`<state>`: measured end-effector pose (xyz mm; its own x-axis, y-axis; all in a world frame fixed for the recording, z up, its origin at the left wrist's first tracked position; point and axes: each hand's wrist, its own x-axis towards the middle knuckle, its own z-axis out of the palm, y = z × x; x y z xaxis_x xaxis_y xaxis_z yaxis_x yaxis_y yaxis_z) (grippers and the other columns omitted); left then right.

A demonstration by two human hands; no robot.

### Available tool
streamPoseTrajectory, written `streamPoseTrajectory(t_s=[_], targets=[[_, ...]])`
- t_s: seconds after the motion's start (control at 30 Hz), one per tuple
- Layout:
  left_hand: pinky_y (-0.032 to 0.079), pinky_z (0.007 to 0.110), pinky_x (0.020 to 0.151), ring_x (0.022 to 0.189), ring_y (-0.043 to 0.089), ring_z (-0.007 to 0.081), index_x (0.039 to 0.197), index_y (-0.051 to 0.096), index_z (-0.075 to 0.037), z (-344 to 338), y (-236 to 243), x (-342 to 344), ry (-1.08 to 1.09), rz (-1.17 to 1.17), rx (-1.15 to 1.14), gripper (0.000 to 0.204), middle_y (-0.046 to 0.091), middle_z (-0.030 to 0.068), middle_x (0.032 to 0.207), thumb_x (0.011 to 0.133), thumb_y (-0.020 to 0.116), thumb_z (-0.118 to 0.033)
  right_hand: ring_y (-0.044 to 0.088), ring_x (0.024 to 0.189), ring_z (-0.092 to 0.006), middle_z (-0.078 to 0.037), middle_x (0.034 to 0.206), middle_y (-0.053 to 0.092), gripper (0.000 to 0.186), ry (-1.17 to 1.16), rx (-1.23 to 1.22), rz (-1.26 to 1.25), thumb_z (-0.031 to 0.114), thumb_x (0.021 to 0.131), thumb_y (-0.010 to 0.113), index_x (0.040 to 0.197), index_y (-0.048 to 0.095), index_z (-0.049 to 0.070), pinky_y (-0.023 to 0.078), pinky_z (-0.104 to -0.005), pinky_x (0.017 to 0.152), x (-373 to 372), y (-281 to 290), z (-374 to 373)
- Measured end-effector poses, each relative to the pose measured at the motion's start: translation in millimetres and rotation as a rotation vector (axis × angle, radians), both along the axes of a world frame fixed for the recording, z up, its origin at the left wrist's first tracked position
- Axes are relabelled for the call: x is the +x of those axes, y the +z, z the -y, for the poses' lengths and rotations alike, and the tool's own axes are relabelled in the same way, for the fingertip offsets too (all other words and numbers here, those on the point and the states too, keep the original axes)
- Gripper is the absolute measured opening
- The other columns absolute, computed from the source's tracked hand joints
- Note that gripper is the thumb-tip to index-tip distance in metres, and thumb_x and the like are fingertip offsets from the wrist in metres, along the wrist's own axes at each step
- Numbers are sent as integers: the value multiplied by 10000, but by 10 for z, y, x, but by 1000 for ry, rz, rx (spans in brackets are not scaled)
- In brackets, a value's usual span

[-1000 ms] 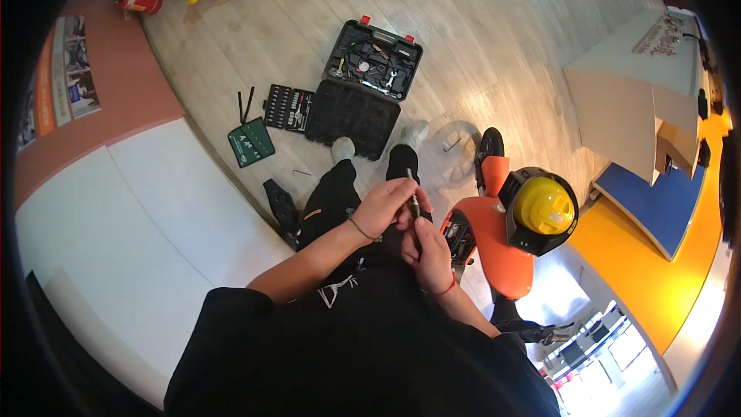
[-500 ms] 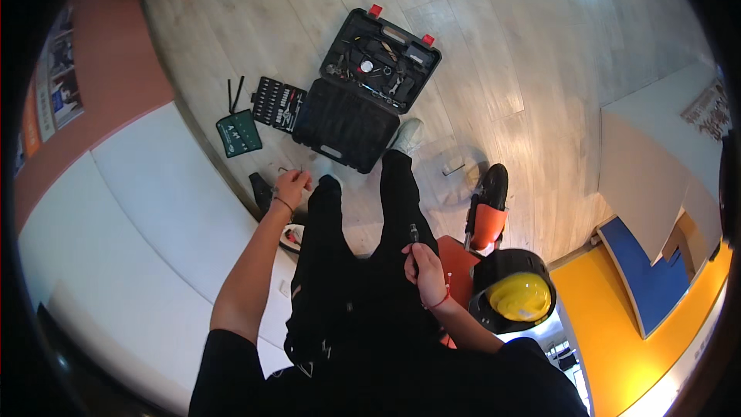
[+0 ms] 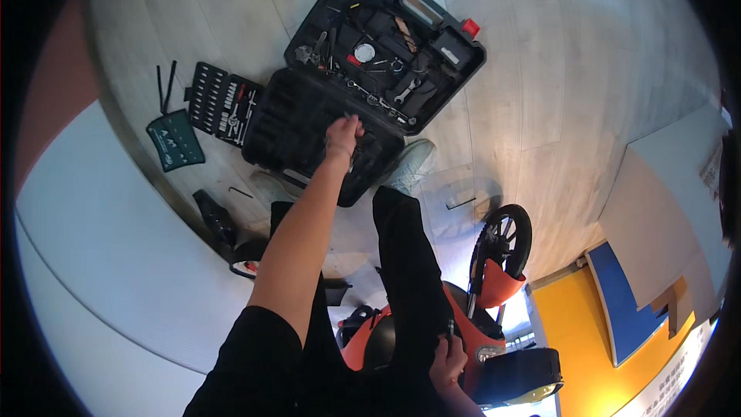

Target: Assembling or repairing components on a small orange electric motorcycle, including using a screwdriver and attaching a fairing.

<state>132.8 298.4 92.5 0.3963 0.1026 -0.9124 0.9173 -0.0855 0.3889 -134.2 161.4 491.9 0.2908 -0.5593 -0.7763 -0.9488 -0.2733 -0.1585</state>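
Note:
My left hand reaches over the open lid half of a black tool case. Its fingers are curled together, and whatever they may hold is too small to make out. Low in the view, beside my right thigh, my right hand is closed round a short dark tool with a metal end, which points away from me. The case's far half holds several loose tools, among them an open-ended wrench and a round white-faced item. An L-shaped hex key lies on the floor by my left shoe.
Left of the case lie an open socket set and a green tool pouch. A dark object stands near the white wall panel. An orange vehicle with a black wheel is close on my right. My right shoe touches the case area.
My left hand has moved from beside my left knee forward and right, over the case lid. My right hand has shifted lower and rightward in view, still holding the tool. The whole view has shifted.

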Motion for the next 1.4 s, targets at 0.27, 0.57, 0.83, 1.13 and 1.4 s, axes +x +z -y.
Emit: streamPoseTrajectory(t_s=[0.27, 0.57, 0.83, 1.13, 1.4], targets=[[456, 357, 700, 802, 602, 283, 889, 636, -50, -836, -622, -317, -444, 10, 293, 268, 643, 124, 888, 791, 534, -278, 545, 490, -198, -115, 585, 537, 151, 49, 2, -104, 117, 840, 472, 856, 562, -4, 415, -286, 468, 140, -95, -86], [433, 404, 872, 1058, 513, 347, 1021, 573, 38, -2031, -772, -1672, -274, -437, 717, 485, 555, 234, 1091, 710, 591, -335, 532, 534, -234, -114, 622, 549, 177, 404, -128, -128, 148, 839, 460, 839, 561, 3, 405, -317, 498, -36, -82, -18], [430, 342, 801, 943, 542, 276, 1171, 471, -36, -1742, -981, -1910, 258, -188, 228, 568, 574, 150, 1009, 644, 646, -159, 552, 574, -257, -128, 653, 566, 204, 459, -197, -137, 193, 842, 476, 838, 565, 10, 423, -351, 529, 275, -115, -271], [404, 367, 900, 1046, 521, 299, 1171, 414, -13, -1689, -1346, -1647, -209, 499, 269, 476, 571, 179, 1085, 728, 553, -117, 558, 677, -379, -207, 737, 575, 257, 653, -143, -198, 233, 861, 470, 837, 545, -12, 418, -412, 566, 326, -318, -613], [454, 320, 735, 802, 607, 223, 872, 557, -27, -2017, 133, -1514, 101, 374, -51, 155, 615, 99, 803, 772, 512, -136, 571, 638, -267, -179, 738, 578, 279, 838, -205, -146, 191, 885, 444, 1080, 486, -4, 433, -341, 540, 566, -143, -647]])
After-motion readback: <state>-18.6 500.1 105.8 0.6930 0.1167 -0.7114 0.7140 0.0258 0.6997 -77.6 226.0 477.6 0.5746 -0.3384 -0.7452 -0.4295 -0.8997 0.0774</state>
